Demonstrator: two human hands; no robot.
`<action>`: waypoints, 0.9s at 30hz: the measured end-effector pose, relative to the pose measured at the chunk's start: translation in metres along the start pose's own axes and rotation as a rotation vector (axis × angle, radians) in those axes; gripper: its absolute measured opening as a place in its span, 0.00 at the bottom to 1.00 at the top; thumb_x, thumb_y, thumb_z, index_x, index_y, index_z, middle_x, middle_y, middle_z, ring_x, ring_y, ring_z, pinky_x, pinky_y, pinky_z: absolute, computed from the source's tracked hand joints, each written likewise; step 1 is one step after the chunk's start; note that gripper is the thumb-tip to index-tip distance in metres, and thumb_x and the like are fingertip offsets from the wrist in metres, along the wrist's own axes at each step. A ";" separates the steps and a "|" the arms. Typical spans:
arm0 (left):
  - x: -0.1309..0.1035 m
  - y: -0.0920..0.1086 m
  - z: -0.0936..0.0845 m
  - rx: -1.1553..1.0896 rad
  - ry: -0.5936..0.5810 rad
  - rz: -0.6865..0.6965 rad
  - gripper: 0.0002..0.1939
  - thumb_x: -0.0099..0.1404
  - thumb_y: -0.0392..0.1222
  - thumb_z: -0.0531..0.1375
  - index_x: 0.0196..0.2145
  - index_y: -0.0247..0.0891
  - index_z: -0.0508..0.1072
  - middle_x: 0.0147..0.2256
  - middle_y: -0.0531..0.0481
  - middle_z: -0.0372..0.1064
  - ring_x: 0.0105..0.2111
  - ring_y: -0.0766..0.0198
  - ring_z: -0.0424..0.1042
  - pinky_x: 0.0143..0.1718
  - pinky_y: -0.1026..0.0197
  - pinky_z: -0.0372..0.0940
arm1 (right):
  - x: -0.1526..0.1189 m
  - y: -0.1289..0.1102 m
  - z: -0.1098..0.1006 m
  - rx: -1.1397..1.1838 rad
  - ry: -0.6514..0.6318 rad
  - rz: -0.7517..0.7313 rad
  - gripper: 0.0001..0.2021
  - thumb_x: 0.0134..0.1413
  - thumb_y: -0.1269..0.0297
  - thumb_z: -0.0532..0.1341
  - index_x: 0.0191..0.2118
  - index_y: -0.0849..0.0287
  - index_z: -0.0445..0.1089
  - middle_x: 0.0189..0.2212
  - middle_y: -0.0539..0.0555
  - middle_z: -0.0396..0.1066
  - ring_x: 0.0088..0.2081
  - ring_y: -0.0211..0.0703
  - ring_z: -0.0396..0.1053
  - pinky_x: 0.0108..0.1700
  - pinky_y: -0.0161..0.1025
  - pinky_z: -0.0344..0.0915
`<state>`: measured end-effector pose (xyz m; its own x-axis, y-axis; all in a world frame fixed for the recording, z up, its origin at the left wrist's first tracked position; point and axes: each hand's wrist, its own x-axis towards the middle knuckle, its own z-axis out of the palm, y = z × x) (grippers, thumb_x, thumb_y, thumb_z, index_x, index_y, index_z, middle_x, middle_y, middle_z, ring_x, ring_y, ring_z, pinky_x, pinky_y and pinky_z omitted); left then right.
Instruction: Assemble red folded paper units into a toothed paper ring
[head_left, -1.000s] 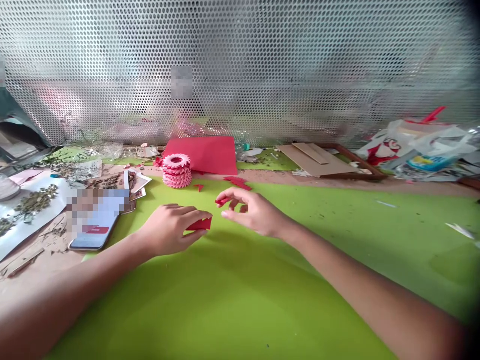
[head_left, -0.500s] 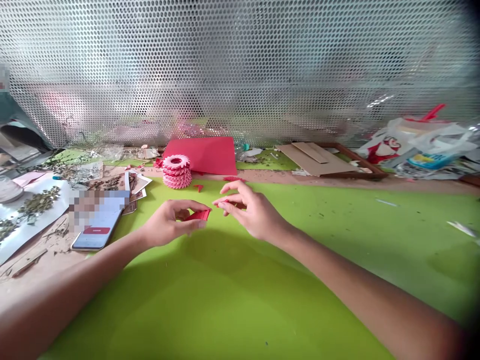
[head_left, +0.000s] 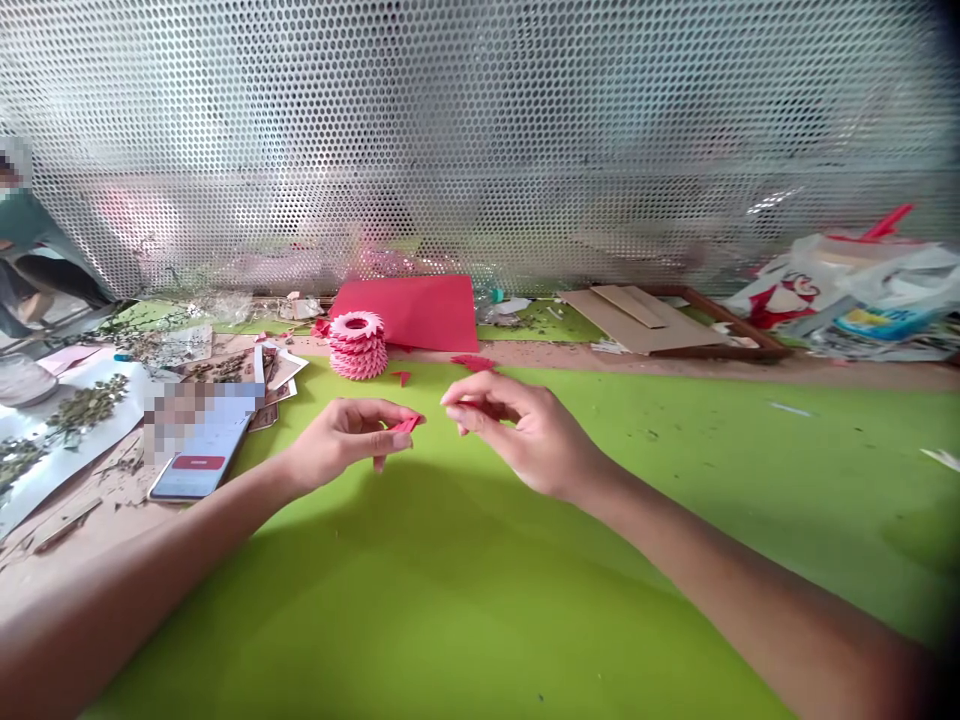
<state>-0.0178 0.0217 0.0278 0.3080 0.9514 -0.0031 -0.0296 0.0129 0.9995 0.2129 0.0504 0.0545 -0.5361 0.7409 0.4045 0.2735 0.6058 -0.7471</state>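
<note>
Between the thumb and fingers of my left hand (head_left: 349, 440) are red folded paper pieces (head_left: 406, 425), partly covered by the fingers. My right hand (head_left: 521, 430), just to the right and a small gap away, pinches a small red folded paper piece (head_left: 469, 404) that is mostly hidden. Behind my left hand stands a round, hollow stack of interlocked pink and red folded paper (head_left: 358, 358). One loose red paper piece (head_left: 402, 378) lies beside the stack, and a red folded strip (head_left: 474, 362) lies behind my right hand.
A red sheet (head_left: 420, 312) lies behind the stack. To the left are a phone (head_left: 196, 470), photo cards (head_left: 279, 368) and dried plant bits (head_left: 90, 405). Cardboard (head_left: 637, 325) and plastic bags (head_left: 840, 300) sit back right, before a perforated metal screen (head_left: 480, 130). Green sheeting (head_left: 450, 600) covers the table.
My right hand has drawn slightly right, away from my left. The left fingers have shifted round the red paper, which now shows at a different angle. The view has moved slightly.
</note>
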 end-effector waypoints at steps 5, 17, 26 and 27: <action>0.001 0.001 0.000 -0.029 0.026 0.002 0.16 0.50 0.44 0.73 0.35 0.32 0.81 0.29 0.50 0.73 0.21 0.71 0.66 0.23 0.65 0.65 | 0.009 0.005 -0.029 0.057 0.035 0.163 0.20 0.50 0.53 0.70 0.47 0.57 0.74 0.37 0.56 0.77 0.36 0.45 0.74 0.33 0.39 0.71; 0.000 -0.004 0.000 0.046 0.065 0.025 0.20 0.50 0.47 0.73 0.38 0.31 0.81 0.28 0.48 0.73 0.24 0.69 0.66 0.24 0.65 0.66 | 0.016 0.022 -0.040 -0.033 0.206 0.194 0.23 0.59 0.41 0.60 0.32 0.59 0.74 0.27 0.52 0.68 0.21 0.33 0.55 0.21 0.34 0.51; -0.004 -0.005 -0.004 0.196 0.081 0.189 0.17 0.56 0.46 0.70 0.40 0.31 0.81 0.31 0.45 0.74 0.26 0.68 0.66 0.25 0.66 0.64 | 0.010 -0.002 -0.037 0.172 0.010 0.301 0.21 0.61 0.46 0.57 0.34 0.59 0.77 0.29 0.55 0.73 0.22 0.35 0.56 0.22 0.36 0.50; -0.004 -0.005 -0.004 0.198 0.079 0.192 0.17 0.56 0.46 0.70 0.40 0.31 0.81 0.31 0.45 0.75 0.27 0.68 0.67 0.25 0.66 0.64 | 0.008 -0.005 -0.032 0.187 -0.036 0.306 0.22 0.62 0.48 0.56 0.30 0.59 0.76 0.25 0.54 0.72 0.22 0.36 0.57 0.23 0.37 0.52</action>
<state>-0.0225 0.0191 0.0227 0.2397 0.9517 0.1920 0.1088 -0.2229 0.9688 0.2327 0.0624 0.0784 -0.4807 0.8671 0.1310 0.2765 0.2916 -0.9157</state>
